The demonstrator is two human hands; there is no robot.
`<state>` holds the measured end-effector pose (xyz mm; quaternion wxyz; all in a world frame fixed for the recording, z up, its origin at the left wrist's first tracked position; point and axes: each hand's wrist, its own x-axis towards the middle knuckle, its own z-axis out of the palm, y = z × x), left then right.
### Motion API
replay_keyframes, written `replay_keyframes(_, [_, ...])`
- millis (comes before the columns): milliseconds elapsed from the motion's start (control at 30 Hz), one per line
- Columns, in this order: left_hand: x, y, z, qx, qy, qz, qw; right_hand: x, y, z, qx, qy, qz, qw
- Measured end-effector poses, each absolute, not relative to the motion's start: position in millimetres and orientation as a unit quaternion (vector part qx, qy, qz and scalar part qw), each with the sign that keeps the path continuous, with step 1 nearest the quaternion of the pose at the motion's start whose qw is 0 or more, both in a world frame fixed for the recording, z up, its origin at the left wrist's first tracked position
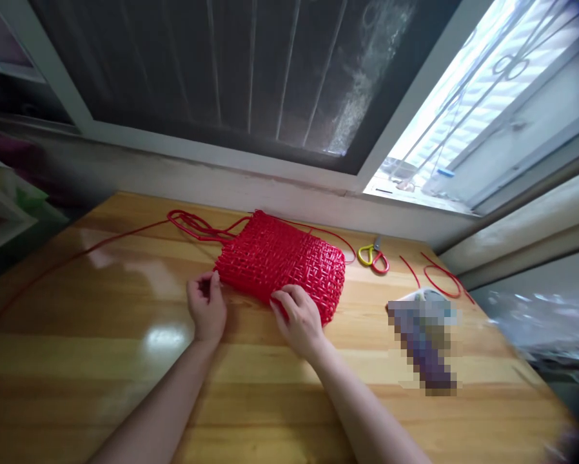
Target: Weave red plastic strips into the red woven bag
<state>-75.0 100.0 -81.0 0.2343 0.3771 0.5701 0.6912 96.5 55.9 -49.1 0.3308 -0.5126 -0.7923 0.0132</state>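
A red woven plastic bag (282, 261) lies flat on the wooden table (125, 361), with red cords trailing from its far left corner. My left hand (206, 306) sits at the bag's near left corner, fingers curled and pinched at the edge. My right hand (299, 319) rests on the bag's near edge, fingers bent and gripping the weave.
Small scissors (374, 258) with yellow and red handles lie right of the bag. Loose red cord (439, 277) curls farther right, and another strand (77, 254) runs off the left. A blurred-out object (425, 338) lies right of my right hand. A window and wall stand behind the table.
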Motion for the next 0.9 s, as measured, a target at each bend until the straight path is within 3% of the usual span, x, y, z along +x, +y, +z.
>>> replay_keyframes(267, [-75.3, 91.8, -72.9, 0.346, 0.470, 0.737, 0.342, 106.2, 55.4, -54.8, -0.466, -0.752, 0.028, 0.466])
replay_keyframes(600, [-64.7, 82.1, -65.7, 0.354, 0.457, 0.725, 0.375, 125.2, 64.0, -57.5, -0.464, -0.744, 0.003, 0.481])
replay_keyframes(900, [-58.6, 79.7, -66.7, 0.342, 0.467, 0.708, 0.404, 122.9, 64.4, -59.8, -0.481, -0.756, 0.002, 0.443])
